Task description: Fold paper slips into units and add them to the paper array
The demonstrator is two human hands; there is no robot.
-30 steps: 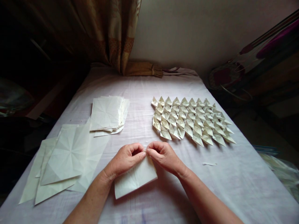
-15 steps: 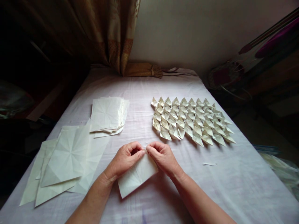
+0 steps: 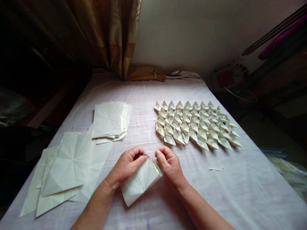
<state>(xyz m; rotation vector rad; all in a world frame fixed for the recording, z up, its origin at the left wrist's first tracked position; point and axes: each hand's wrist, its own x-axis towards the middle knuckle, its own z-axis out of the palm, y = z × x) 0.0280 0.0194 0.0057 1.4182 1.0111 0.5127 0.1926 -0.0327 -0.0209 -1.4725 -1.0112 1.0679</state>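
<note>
My left hand (image 3: 130, 164) pinches the top of a creased white sheet of paper (image 3: 140, 185) between thumb and fingers. The sheet slants in front of me, and its upper right edge curls up. At that edge, my right hand (image 3: 170, 166) is closed in a pinch, thumb against forefinger. Its fingertips sit slightly apart from my left hand's, and what exactly lies between them is too small to make out clearly. Beyond my right hand, several rows of small pointed folded paper pieces (image 3: 192, 123) lie side by side.
A stack of creased paper squares (image 3: 107, 119) lies ahead on the left. Larger creased sheets (image 3: 69, 163) overlap nearer me. A thin white paper strip (image 3: 216, 169) rests at right on the pale bedsheet (image 3: 240, 198). A curtain (image 3: 122, 41) hangs at the far end.
My right fingertips have drawn a little right, away from my left hand's. The sheet's upper right edge now shows between the hands, curled.
</note>
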